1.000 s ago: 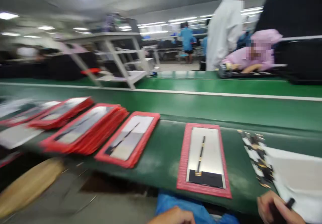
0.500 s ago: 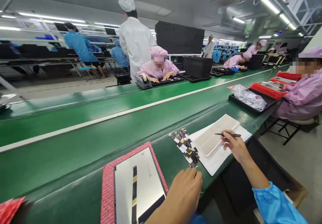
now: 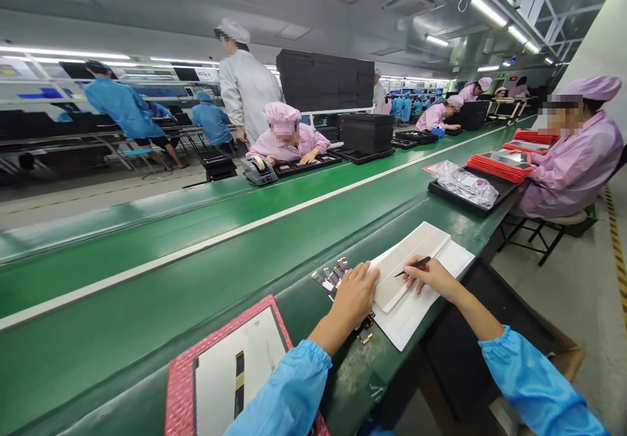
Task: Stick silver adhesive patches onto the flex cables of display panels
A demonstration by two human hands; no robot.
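Observation:
My right hand (image 3: 431, 276) is closed on black tweezers (image 3: 415, 265), whose tips point left over a beige sheet (image 3: 396, 273). That sheet lies on white paper (image 3: 443, 282). My left hand (image 3: 355, 290) rests at the beige sheet's left edge, fingers extended, partly covering a pile of flex cables (image 3: 337, 273) with gold ends. More cable ends (image 3: 365, 335) show below its wrist. Left of my forearm, a flat white panel (image 3: 220, 374) lies on pink bubble wrap (image 3: 179, 390). One black-and-gold flex cable (image 3: 240, 380) crosses the panel; my sleeve hides part of it.
A green workbench (image 3: 294, 279) runs beside a green belt (image 3: 196, 273). Farther right, a black tray (image 3: 470, 201) holds clear plastic bags (image 3: 463, 185) and stacked red sheets (image 3: 499, 165), beside a seated co-worker in pink. A tape dispenser (image 3: 259, 171) stands across the belt.
My left hand has moved up and away from me, from the bench to the beige sheet's edge. The tweezers have moved to a downward tilt over the sheet. The view has shifted right.

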